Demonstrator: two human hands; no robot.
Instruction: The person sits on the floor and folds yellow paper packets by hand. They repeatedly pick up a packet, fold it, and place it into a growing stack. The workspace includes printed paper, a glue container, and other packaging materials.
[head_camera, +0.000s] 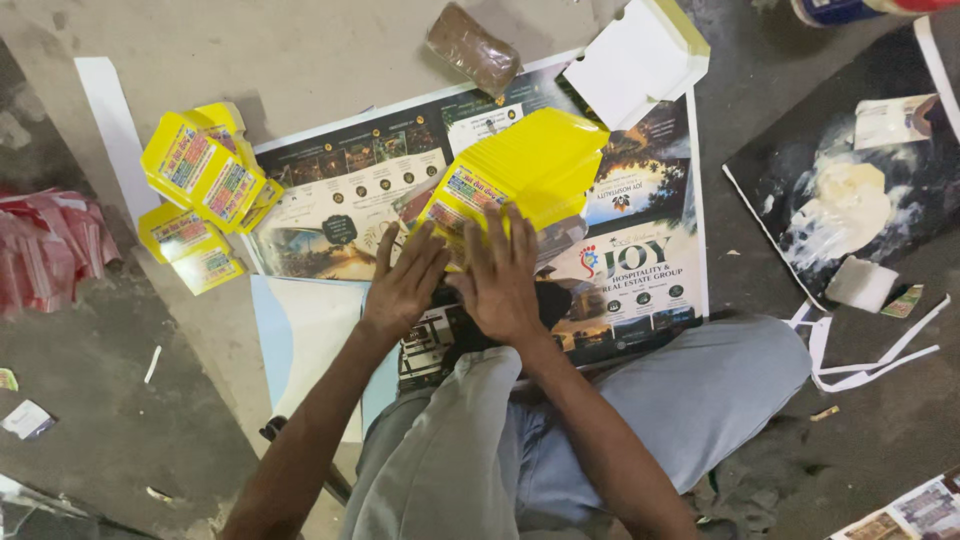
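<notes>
A fanned stack of flat yellow cartons (535, 165) lies on a dark printed poster (640, 290) spread on the floor. My left hand (405, 280) and my right hand (500, 275) lie side by side, fingers spread flat, pressing on the near end of that stack. Neither hand grips anything. What lies under my palms is hidden.
Folded yellow boxes (200, 175) sit piled at the left. A brown packet (472, 48) and a white open carton (640, 60) lie at the top. A dark board with white paste (845, 200) is at the right, red plastic (45, 250) at the far left. My bent knee (690, 390) is below.
</notes>
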